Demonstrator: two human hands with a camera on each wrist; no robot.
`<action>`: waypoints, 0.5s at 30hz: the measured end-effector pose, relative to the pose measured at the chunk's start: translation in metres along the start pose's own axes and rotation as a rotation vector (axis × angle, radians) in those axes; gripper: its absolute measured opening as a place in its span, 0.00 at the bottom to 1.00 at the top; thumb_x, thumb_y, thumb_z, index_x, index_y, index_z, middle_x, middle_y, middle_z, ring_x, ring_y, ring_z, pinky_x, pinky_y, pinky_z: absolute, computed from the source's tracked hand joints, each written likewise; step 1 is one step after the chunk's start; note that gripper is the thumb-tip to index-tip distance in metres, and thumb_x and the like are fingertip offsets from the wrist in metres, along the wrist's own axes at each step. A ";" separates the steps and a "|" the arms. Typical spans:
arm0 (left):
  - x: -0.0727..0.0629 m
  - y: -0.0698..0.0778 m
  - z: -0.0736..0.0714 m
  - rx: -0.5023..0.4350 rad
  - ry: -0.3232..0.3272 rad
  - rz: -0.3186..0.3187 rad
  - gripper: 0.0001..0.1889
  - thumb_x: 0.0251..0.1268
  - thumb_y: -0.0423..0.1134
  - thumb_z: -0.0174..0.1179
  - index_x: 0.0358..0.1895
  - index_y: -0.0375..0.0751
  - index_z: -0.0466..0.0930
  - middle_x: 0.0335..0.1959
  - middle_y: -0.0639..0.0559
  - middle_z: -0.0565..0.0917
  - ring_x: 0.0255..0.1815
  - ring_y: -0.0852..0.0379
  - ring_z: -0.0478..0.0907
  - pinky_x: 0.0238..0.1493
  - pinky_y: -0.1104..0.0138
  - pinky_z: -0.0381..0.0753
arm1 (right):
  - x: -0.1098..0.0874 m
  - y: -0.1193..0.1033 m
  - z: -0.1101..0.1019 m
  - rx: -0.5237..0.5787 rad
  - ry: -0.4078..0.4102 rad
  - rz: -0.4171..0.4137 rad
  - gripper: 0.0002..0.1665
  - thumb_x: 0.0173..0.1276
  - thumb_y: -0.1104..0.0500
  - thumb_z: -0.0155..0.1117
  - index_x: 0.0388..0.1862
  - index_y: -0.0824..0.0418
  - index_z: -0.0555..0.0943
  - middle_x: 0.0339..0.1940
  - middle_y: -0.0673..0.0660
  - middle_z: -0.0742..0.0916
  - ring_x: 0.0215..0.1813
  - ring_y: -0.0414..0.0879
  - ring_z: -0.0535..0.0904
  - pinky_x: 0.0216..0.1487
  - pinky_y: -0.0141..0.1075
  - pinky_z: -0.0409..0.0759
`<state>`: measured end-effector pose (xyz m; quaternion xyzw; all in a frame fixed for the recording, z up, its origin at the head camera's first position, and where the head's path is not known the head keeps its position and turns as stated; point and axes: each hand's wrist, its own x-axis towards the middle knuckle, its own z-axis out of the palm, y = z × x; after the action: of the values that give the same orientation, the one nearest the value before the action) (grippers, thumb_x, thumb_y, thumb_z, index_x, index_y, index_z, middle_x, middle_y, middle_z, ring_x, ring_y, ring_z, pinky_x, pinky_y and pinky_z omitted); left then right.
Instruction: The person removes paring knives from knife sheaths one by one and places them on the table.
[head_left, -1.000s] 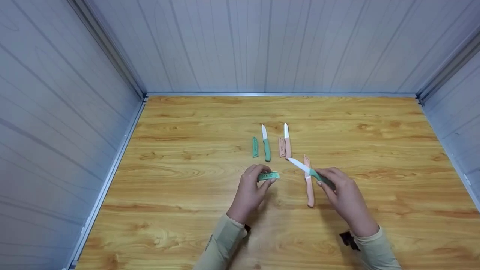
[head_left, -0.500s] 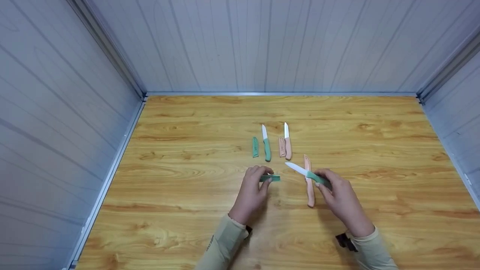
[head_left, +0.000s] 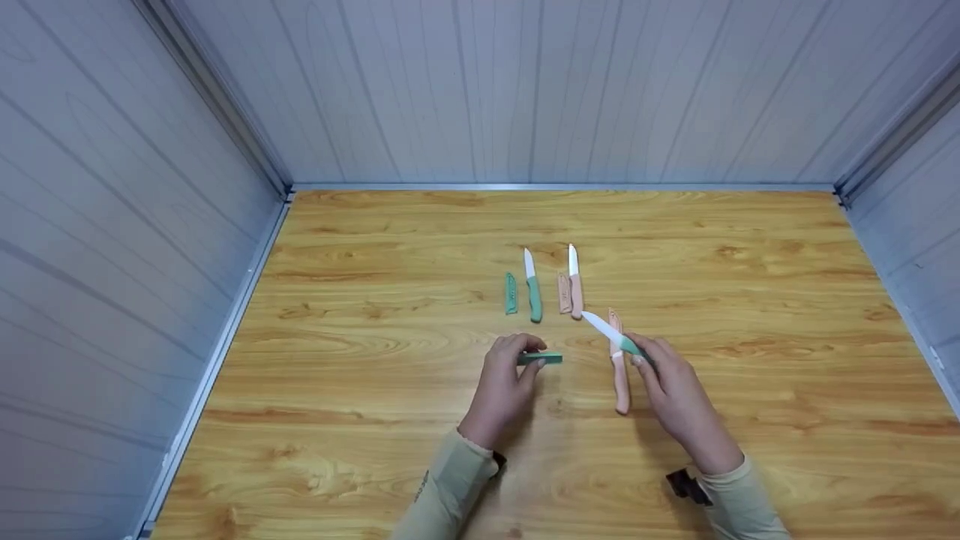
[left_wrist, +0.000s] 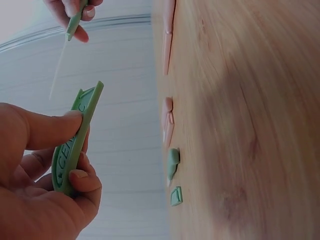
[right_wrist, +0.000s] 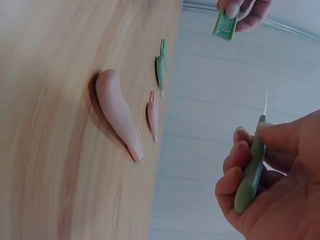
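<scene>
My left hand (head_left: 504,386) pinches a green knife sheath (left_wrist: 75,142) between thumb and fingers, its open end toward the right. Raised lettering shows on the sheath in the left wrist view. In my right hand (head_left: 679,397) is a knife with a green handle (right_wrist: 251,170), gripped with the white blade (head_left: 602,328) bare and pointing up and left. Sheath and knife are apart, both held above the table. Below the blade, a pink knife (head_left: 620,382) lies on the table with its blade end in a pink sheath.
Farther back on the wooden table (head_left: 360,300) lie a green knife (head_left: 533,296) beside a green sheath (head_left: 511,294), and a pink knife (head_left: 575,292) right against a pink sheath (head_left: 564,294). Pale panel walls (head_left: 495,90) stand at the back and both sides.
My left hand has turned the sheath so its lettered face no longer shows from above. The knife in my right hand dipped left, then its tip swung up and right; that hand shifted slightly left.
</scene>
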<state>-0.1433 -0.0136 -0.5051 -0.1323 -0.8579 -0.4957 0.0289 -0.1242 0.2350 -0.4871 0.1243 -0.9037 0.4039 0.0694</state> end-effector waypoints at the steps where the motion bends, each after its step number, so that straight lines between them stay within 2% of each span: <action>1: 0.000 0.000 0.000 -0.015 -0.001 -0.011 0.07 0.63 0.30 0.62 0.43 0.42 0.79 0.39 0.58 0.79 0.44 0.59 0.73 0.48 0.65 0.75 | 0.000 0.000 0.000 0.006 0.002 0.006 0.19 0.73 0.67 0.52 0.61 0.67 0.75 0.45 0.59 0.81 0.43 0.49 0.77 0.43 0.45 0.77; 7: 0.000 0.000 0.001 -0.130 0.024 -0.051 0.06 0.59 0.30 0.66 0.34 0.42 0.79 0.32 0.58 0.80 0.36 0.63 0.77 0.41 0.69 0.79 | -0.001 0.000 0.001 0.041 0.025 0.045 0.16 0.75 0.63 0.51 0.57 0.66 0.77 0.43 0.56 0.82 0.38 0.51 0.77 0.38 0.37 0.75; 15: 0.001 -0.002 0.001 -0.248 0.048 -0.066 0.05 0.56 0.26 0.66 0.34 0.40 0.84 0.33 0.56 0.83 0.36 0.62 0.80 0.40 0.69 0.80 | 0.000 0.001 0.002 0.104 0.051 0.087 0.15 0.74 0.64 0.53 0.55 0.66 0.77 0.48 0.57 0.82 0.48 0.47 0.78 0.45 0.28 0.75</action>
<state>-0.1446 -0.0139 -0.5071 -0.0948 -0.7929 -0.6017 0.0167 -0.1243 0.2342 -0.4894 0.0782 -0.8840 0.4559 0.0681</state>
